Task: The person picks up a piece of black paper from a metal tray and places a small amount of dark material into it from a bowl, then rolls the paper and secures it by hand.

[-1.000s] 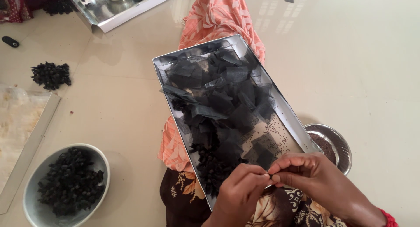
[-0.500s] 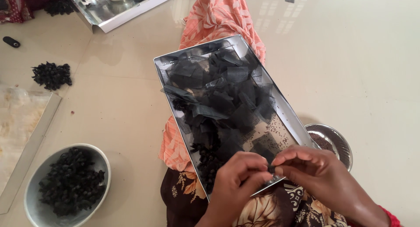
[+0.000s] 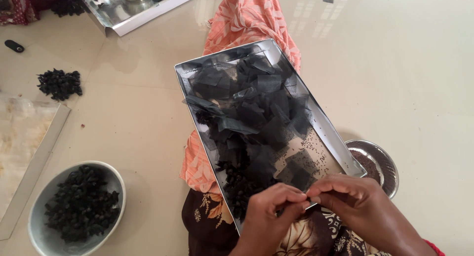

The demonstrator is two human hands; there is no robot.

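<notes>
**Both hands pinch together at the near end of a tray of black squares**

On the pale glossy floor, a small loose heap of black dried bits (image 3: pixel 60 83) lies to the far left, with a flat board covered in clear plastic sheet (image 3: pixel 22 152) just in front of it. A shiny open metal box (image 3: pixel 136 6) sits at the top edge. The orange floral cloth over the legs (image 3: pixel 247 19) runs under the tray, and nothing blocks the view of the hands.

The left hand (image 3: pixel 269 216) and right hand (image 3: pixel 358 206) meet fingertip to fingertip over the tray's near edge, thumbs and forefingers closed in a tight pinch; what they grip is too small to tell.

The rectangular shiny steel tray (image 3: pixel 321 120) rests tilted across the lap, holding a pile of thin black mesh squares (image 3: pixel 252 108), scattered tiny dark seeds and dark dried clumps (image 3: pixel 237 184). A round grey bowl (image 3: pixel 37 221) at lower left is filled with the same black dried pieces. A small round steel bowl (image 3: pixel 382 162) of brown seeds sits just beside the tray's right corner.
</notes>
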